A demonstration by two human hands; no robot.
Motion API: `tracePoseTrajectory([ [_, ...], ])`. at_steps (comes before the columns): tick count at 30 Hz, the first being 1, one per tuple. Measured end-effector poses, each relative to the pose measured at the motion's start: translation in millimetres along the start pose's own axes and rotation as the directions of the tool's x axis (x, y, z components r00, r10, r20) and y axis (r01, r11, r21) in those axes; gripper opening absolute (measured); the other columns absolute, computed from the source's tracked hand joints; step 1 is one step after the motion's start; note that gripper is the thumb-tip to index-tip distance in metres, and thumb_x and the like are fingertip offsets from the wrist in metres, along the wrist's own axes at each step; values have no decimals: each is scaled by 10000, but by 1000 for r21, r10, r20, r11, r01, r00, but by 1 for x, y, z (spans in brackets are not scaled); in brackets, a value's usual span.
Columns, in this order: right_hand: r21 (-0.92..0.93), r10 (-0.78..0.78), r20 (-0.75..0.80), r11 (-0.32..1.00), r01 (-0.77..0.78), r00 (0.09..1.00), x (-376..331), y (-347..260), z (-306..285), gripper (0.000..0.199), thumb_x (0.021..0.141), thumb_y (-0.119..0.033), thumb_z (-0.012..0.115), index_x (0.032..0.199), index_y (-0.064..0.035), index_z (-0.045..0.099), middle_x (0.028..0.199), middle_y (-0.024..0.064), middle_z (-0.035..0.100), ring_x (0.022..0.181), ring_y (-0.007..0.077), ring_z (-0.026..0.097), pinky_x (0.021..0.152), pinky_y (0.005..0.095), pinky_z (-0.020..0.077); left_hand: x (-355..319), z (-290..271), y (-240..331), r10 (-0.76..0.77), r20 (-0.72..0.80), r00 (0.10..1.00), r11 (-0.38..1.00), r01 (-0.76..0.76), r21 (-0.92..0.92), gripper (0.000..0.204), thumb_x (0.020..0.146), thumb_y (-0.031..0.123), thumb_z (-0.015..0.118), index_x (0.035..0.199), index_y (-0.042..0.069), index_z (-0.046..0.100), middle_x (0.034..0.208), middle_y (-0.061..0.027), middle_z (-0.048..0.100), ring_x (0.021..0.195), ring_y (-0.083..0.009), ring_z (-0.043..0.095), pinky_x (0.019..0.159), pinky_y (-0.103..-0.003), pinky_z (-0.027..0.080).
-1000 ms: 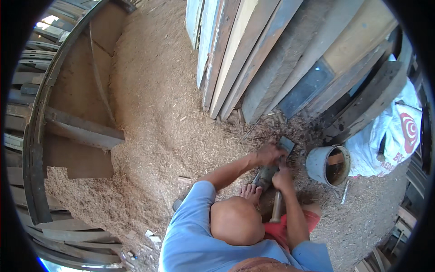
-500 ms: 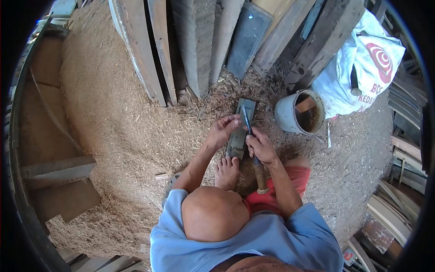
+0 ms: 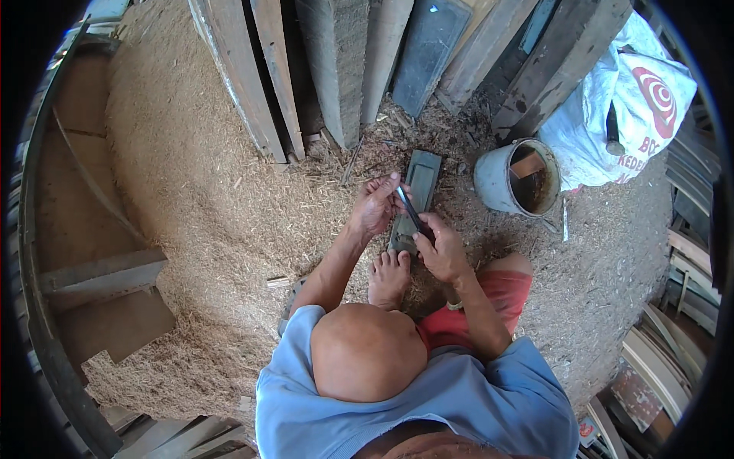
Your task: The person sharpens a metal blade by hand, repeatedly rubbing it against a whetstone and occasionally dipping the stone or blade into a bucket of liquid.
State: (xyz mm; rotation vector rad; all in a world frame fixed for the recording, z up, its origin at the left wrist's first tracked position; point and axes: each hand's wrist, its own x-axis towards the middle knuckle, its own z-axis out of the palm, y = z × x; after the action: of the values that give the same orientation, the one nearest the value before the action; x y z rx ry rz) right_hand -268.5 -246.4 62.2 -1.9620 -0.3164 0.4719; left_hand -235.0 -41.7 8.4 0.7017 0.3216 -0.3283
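Note:
My right hand [image 3: 441, 251] is closed around a chisel [image 3: 410, 210] with a dark shank; its wooden handle, seen a moment ago, is now mostly hidden under my hand and forearm. The bright blade slants up to the left. At its tip, my left hand [image 3: 373, 206] has its thumb and fingers closed about the end of the blade. Below both hands a grey-green sharpening stone [image 3: 423, 183] lies lengthwise on the ground. My bare foot [image 3: 390, 277] rests at the stone's near end.
Right of the stone stands a dirty white bucket [image 3: 497, 180] with dark liquid and a brown block [image 3: 527, 164] in it. Behind it slumps a white sack [image 3: 596, 157]. Upright timber beams [image 3: 332, 69] lean at the far side. Wood shavings [image 3: 199, 222] cover the ground.
The chisel has tilted further left, and its tip has come down to my left fingers, which have closed on it. Its handle has swung under my right forearm. The whole view has shifted slightly.

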Motion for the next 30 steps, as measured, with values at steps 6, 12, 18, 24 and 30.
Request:
tracePoseTrajectory([
  [6,-240,-265,-70,940,241,962,3,10,-1,425,961,-60,565,1375,39,578,939,230,714,767,287,723,710,393,558,-5,5,14,-24,-52,998,991,31,132,515,1046,461,568,1010,-23,739,859,-105,755,710,-155,722,699,-294,595],
  [12,-234,-32,-14,972,27,999,-2,7,-5,451,966,-57,546,1409,31,560,897,245,735,821,341,756,752,393,566,-5,3,19,-14,-145,989,950,58,306,539,1053,467,553,1093,-41,728,943,-130,757,783,-182,729,730,-310,597],
  [18,-255,67,5,965,-63,998,-5,20,-2,446,975,-64,543,1413,19,563,863,215,743,826,340,755,772,399,567,-3,-5,15,4,-121,993,922,43,384,467,1056,410,579,1134,-33,704,977,-110,748,840,-162,718,774,-293,582],
  [24,-250,93,-1,964,-90,996,-3,23,-1,465,969,-59,547,1430,2,550,902,216,739,871,350,748,808,399,563,4,-15,10,59,-52,997,848,-22,530,323,1050,259,614,1193,-24,670,1086,-129,746,973,-180,717,855,-308,581],
  [30,-271,72,-78,958,-90,994,12,52,1,608,926,-82,592,1520,-106,461,1044,276,697,914,478,677,800,540,533,11,-7,5,269,-36,962,806,-205,555,349,1022,298,653,1156,-22,692,1054,-123,744,980,-186,699,904,-304,549],
])
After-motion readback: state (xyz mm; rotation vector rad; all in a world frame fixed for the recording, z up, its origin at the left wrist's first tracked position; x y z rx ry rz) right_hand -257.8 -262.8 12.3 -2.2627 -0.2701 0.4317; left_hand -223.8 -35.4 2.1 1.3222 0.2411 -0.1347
